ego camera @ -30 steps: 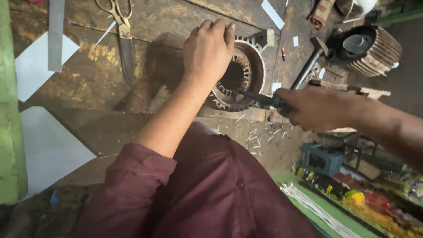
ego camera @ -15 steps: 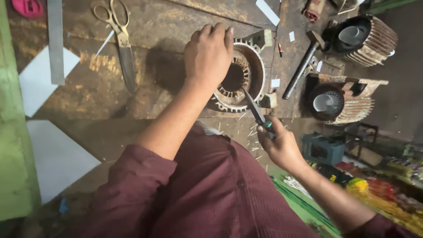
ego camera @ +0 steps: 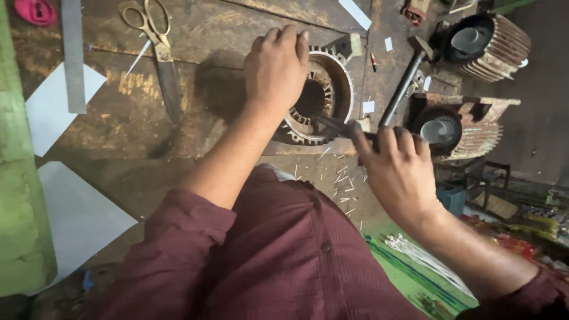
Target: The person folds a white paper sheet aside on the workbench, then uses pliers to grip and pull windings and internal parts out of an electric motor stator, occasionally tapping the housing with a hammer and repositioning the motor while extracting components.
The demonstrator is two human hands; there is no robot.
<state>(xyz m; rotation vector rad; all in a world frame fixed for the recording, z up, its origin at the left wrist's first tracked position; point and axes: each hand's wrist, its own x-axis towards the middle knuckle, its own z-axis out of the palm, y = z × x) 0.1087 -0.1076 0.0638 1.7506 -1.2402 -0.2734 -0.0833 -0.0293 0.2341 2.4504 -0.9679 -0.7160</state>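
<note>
Left hand (ego camera: 277,65) flat on top of round metal ring (ego camera: 323,95), fingers curled over rim. Right hand (ego camera: 394,169) closed tight around dark tool (ego camera: 332,124), tip poking into ring's hole. Ring on wooden bench (ego camera: 225,35). Scissors (ego camera: 157,41) well apart, hammer (ego camera: 406,80) near.

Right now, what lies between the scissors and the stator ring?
In the head view, only bare, worn wooden bench lies between the scissors and stator ring, darkened by shadow.

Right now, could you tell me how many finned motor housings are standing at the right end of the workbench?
2. One finned motor housing sits at the top right corner; the other finned housing lies just below it, beside the right hand. Others may be hidden out of frame.
</note>
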